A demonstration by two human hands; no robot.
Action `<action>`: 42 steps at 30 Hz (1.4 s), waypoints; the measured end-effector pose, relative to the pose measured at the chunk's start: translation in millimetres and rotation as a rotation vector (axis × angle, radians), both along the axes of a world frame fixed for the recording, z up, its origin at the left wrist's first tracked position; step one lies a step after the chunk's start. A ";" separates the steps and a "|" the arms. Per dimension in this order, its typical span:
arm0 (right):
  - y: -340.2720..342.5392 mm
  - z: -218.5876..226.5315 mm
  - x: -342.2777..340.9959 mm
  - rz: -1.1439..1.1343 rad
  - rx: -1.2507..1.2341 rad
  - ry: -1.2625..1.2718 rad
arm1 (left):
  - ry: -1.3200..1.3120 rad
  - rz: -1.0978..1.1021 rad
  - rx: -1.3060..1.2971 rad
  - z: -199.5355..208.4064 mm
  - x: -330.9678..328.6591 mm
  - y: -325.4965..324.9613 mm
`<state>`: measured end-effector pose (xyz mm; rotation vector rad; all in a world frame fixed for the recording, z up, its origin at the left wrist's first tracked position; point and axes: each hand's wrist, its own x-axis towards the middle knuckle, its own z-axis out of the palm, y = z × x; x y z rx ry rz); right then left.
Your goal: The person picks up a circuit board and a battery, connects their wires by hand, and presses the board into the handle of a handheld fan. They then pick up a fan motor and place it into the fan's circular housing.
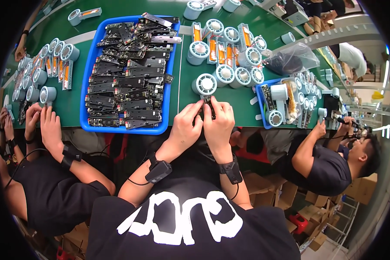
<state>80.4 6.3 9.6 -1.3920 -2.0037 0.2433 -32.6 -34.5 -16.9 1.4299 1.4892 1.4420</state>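
At the near edge of the green table [242, 102], mid-view: holding a dark board [208, 112] between left hand [185, 123] and right hand [219, 123], both grasping, fingers bent, thumbs in close, one from each side. Just past the fingertips, in line with the board, a pale blue fan [204, 84], round grille facing up. Can't tell, seated in the fan's handle or just against it: covered by fingers. Wearing a black wrist unit [159, 171] on each arm. To the left, near the left hand, a big blue tray [83, 117] heaped with boards [136, 82], mostly crosswise in two rough columns, a few loose strips askew at the far end. Beyond the held board and slightly right, a packed cluster of fans [225, 74], with orange cells [221, 56] showing in open handles. Further right, a small blue bin [260, 104] with more fans; behind it, a clear bag [290, 60] of dark stuff. Far left, another fan pile [69, 52] beside a co-worker's hands [52, 130]. Far right, a co-worker [320, 167] side-on in black, also at the table. Below on the right, open cartons [286, 195].
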 end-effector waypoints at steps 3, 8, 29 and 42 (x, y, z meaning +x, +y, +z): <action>-0.7 0.6 -2.7 -0.031 0.001 -0.034 | -0.043 -0.032 0.022 1.2 -4.6 0.1; -2.9 4.5 -6.0 -0.033 0.009 -0.103 | -0.103 -0.040 0.029 -3.4 -7.2 1.3; 5.9 -17.9 -2.3 -0.002 -0.146 0.008 | -0.215 -0.011 0.030 -10.1 -10.0 3.0; 36.0 56.1 29.3 0.117 -0.527 0.208 | -0.050 -0.065 0.079 -2.0 -14.0 -7.8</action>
